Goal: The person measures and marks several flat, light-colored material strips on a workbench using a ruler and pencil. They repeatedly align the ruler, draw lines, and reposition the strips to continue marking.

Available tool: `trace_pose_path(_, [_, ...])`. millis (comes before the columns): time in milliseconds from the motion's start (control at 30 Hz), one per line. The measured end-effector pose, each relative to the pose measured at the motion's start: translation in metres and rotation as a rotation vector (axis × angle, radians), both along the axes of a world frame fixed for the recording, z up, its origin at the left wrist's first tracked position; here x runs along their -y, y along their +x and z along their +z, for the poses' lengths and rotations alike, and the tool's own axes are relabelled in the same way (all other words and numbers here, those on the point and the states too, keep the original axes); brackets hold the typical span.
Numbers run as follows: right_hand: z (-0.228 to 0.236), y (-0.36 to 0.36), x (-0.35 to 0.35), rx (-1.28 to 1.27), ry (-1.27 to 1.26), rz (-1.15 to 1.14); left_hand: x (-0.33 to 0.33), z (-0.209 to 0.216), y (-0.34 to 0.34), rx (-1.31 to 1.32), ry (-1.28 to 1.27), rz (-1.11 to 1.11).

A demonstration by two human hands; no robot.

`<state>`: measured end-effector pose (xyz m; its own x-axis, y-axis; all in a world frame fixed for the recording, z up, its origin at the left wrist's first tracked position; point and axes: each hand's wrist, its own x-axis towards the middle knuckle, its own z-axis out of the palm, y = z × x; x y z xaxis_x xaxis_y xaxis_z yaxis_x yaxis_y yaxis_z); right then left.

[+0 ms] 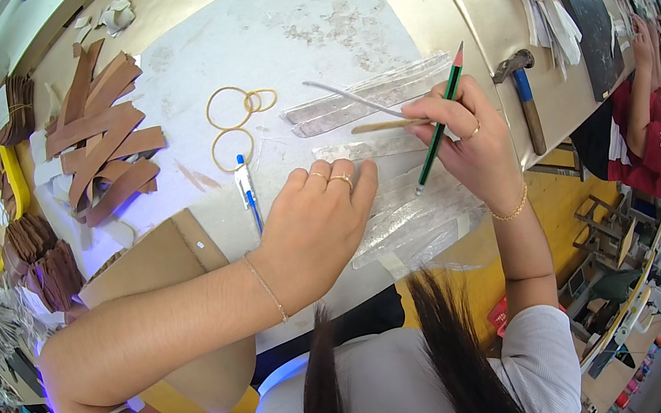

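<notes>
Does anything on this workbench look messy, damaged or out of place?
Mostly the white sheet covering the bench: it is stained, scuffed and ragged along its top edge. The brown strips lie in a loose, crisscrossed heap. Nothing looks spilled.

white short sleeves, gold bracelets and rings, long dark hair.

I noted that the pencil (441, 132) in the right hand (472, 148) had a glossy green lacquered shaft, and that the strips (402, 210) under the left hand (318, 225) were clear, shiny plastic film, while the sheet (273, 31) beneath them was matt white paper, scuffed and stained. The brown strips (100, 141) looked like smooth, matt leather or leatherette, the rubber bands (228, 108) dull tan. The hammer (522, 97) showed a dull metal head on a wooden handle, and the tabletop (473, 13) a smooth beige satin finish.
</notes>
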<state>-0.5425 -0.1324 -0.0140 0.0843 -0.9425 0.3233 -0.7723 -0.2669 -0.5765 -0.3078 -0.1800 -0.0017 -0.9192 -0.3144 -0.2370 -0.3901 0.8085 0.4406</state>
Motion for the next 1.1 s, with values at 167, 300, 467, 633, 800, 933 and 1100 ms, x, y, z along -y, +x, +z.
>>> trace_pose_path(167, [0.000, -0.003, -0.010, -0.104, 0.051, 0.093, -0.010, -0.012, 0.004, -0.173, -0.255, 0.015])
trace_pose_path(300, [-0.003, -0.008, -0.016, -0.190, 0.049, 0.098, -0.016, -0.010, 0.005, -0.076, -0.220, 0.011])
trace_pose_path(467, [0.004, -0.005, -0.025, -0.205, 0.169, 0.226, -0.021, 0.016, 0.011, 0.018, -0.119, -0.078])
trace_pose_path(633, [-0.005, -0.008, -0.034, -0.102, 0.231, 0.319, -0.014, 0.035, 0.009, 0.114, -0.019, -0.122])
trace_pose_path(800, [0.008, -0.014, -0.033, -0.012, 0.361, 0.220, -0.012, 0.018, 0.010, -0.150, -0.267, 0.034])
trace_pose_path(933, [0.025, -0.008, -0.020, 0.043, 0.371, -0.025, -0.016, 0.017, 0.010, -0.007, -0.272, -0.010])
trace_pose_path(1100, [0.001, -0.004, 0.004, -0.144, 0.143, 0.029, -0.010, 0.020, 0.006, 0.039, -0.255, -0.002])
